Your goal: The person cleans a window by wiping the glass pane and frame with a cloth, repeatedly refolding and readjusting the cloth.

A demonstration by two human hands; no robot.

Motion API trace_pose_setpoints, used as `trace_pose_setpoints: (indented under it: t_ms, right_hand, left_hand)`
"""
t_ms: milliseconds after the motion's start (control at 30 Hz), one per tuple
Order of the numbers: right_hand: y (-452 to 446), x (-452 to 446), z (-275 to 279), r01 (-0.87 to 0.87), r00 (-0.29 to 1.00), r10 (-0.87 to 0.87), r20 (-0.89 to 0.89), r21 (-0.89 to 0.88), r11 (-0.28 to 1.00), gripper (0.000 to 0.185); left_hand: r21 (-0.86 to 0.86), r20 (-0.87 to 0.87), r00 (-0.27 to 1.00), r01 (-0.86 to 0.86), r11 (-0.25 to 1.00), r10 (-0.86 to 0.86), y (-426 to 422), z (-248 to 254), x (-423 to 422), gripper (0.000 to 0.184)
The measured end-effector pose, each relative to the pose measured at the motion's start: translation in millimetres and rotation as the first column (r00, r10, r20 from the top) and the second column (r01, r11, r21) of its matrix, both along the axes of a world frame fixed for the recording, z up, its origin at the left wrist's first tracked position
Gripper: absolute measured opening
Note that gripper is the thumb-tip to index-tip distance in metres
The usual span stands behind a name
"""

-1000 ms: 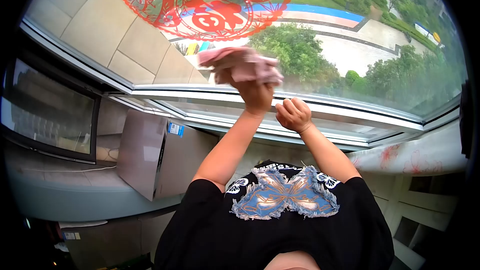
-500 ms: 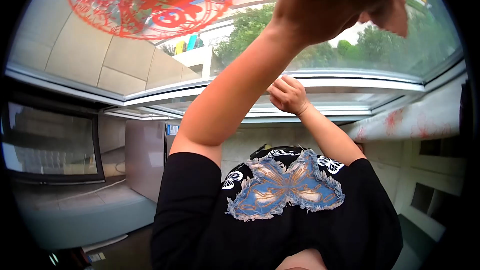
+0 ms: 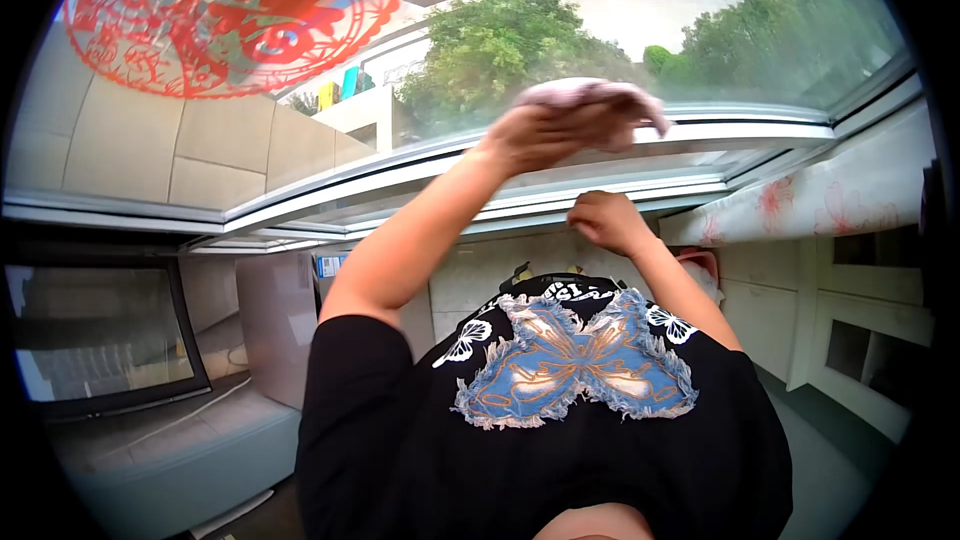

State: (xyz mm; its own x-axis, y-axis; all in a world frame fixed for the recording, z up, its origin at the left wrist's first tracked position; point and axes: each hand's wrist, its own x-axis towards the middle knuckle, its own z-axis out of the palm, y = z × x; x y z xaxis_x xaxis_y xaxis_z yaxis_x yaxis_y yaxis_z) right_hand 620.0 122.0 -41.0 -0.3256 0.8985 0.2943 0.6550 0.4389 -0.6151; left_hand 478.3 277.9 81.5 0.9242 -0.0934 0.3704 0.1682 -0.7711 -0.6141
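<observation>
Gripping pink cloth (image 3: 590,92) | left hand (image 3: 545,135) | now lower, near window frame (image 3: 760,133)

black-framed screen (image 3: 95,332), flower-print fabric (image 3: 835,185)

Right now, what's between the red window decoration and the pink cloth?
Head view: window glass between the red decoration and the pink cloth, a green tree showing through it.
</observation>
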Motion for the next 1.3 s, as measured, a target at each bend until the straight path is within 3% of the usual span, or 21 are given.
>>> trace_pose_setpoints:
  t_ms: [33, 67, 133, 167, 200, 233, 300, 400, 500, 667, 700, 767, 833, 900, 967, 1067, 1167, 1233, 1300]
  right_hand:
    - [-9.2, 10.4, -0.2, 0.087, 0.996, -0.088, -0.013, -0.036, 0.996, 0.005]
    - [-19.1, 21.0, -1.8, 0.172, 0.984, -0.173, -0.03, -0.046, 0.984, 0.005]
    - [-39.8, 41.4, -2.5, 0.311, 0.945, -0.316, -0.082, -0.068, 0.948, 0.009]
    - [-49.9, 49.4, 0.5, 0.387, 0.914, -0.393, -0.098, -0.077, 0.919, 0.011]
    - [-57.3, 56.7, 1.4, 0.446, 0.88, -0.457, -0.127, -0.104, 0.889, 0.013]
    - [-64.7, 63.8, 1.4, 0.508, 0.837, -0.524, -0.16, -0.13, 0.851, 0.014]
    - [-71.0, 75.6, -1.8, 0.588, 0.778, -0.598, -0.191, -0.115, 0.801, 0.015]
    - [-71.7, 84.9, -9.0, 0.746, 0.556, -0.723, -0.41, -0.137, 0.652, 0.014]
    - [-64.0, 80.6, -15.4, 0.73, 0.452, -0.742, -0.495, -0.273, 0.627, 0.015]
    - [-66.0, 54.7, -8.9, 0.674, 0.639, -0.689, -0.342, -0.185, 0.716, 0.016]
    - [-70.1, 51.3, -11.5, 0.638, 0.671, -0.663, -0.331, -0.197, 0.744, 0.017]
    - [-79.5, 48.1, -10.0, 0.54, 0.665, -0.635, -0.394, -0.334, 0.773, 0.017]
    - [-88.4, 48.7, -2.7, 0.498, 0.629, -0.646, -0.432, -0.415, 0.762, 0.017]
    - [-93.8, 53.4, -18.2, 0.548, 0.621, -0.648, -0.44, -0.348, 0.761, 0.017]
    - [-102.5, 63.6, -19.7, 0.585, 0.541, -0.662, -0.518, -0.333, 0.739, 0.016]
    - [-108.8, 79.1, -31.8, 0.633, 0.423, -0.689, -0.588, -0.352, 0.689, 0.019]
    - [-106.8, 87.5, -30.6, 0.671, 0.317, -0.708, -0.631, -0.378, 0.637, 0.02]
    - [-98.3, 86.5, -24.5, 0.63, 0.279, -0.66, -0.698, -0.386, 0.674, 0.021]
    - [-90.4, 86.4, -7.7, 0.59, 0.323, -0.653, -0.686, -0.394, 0.705, 0.02]
  left_hand:
    - [0.231, -0.021, 0.997, -0.065, 0.971, 0.072, 10.4, 2.5, -39.4, 0.059]
    - [0.259, -0.062, 0.996, -0.047, 0.965, 0.065, 18.8, 2.9, -85.0, 0.064]
    - [0.034, -0.13, 0.99, -0.052, 0.998, 0.056, 48.2, -20.2, -192.0, 0.066]
    - [0.012, 0.002, 0.999, -0.044, 0.999, 0.044, 57.8, -27.1, -241.3, 0.06]
    - [0.107, -0.04, 0.999, -0.032, 0.994, 0.037, 65.9, -23.4, -288.8, 0.051]
    - [0.006, -0.076, 0.991, -0.114, 0.994, 0.114, 67.6, -25.5, -330.5, 0.044]
    - [0.134, -0.146, 0.968, -0.187, 0.973, 0.206, 57.9, -6.6, -352.6, 0.038]
    - [0.203, -0.119, 0.987, -0.08, 0.976, 0.106, 44.3, 15.6, -285.4, 0.031]
    - [0.178, -0.112, 0.993, -0.015, 0.984, 0.036, 32.3, 5.9, -185.4, 0.046]
    - [0.137, -0.189, 0.978, 0.115, 0.984, -0.088, -6.4, 12.7, 6.9, 0.059]
    - [0.215, -0.198, 0.975, 0.142, 0.966, -0.1, -10.9, 15.3, 37.4, 0.061]
    - [0.206, -0.204, 0.971, 0.169, 0.964, -0.127, -17.6, 27.9, 91.7, 0.06]
    - [0.266, -0.101, 0.981, 0.19, 0.945, -0.168, -26.5, 47.8, 131.5, 0.057]
    - [0.325, -0.059, 0.973, 0.229, 0.918, -0.222, -21.8, 53.9, 164.8, 0.059]
    - [0.277, -0.053, 0.946, 0.322, 0.905, -0.32, -27.2, 81.8, 182.8, 0.055]
    - [0.176, 0.175, 0.919, 0.324, 0.929, -0.354, -26.7, 91.9, 197.2, 0.05]
    - [0.277, 0.315, 0.917, 0.156, 0.948, -0.244, -34.1, 118.6, 167.6, 0.045]
    - [0.302, 0.417, 0.876, 0.116, 0.946, -0.241, -24.2, 115.9, 136.7, 0.041]
    - [0.299, 0.444, 0.867, 0.096, 0.949, -0.228, -11.5, 102.1, 101.9, 0.041]
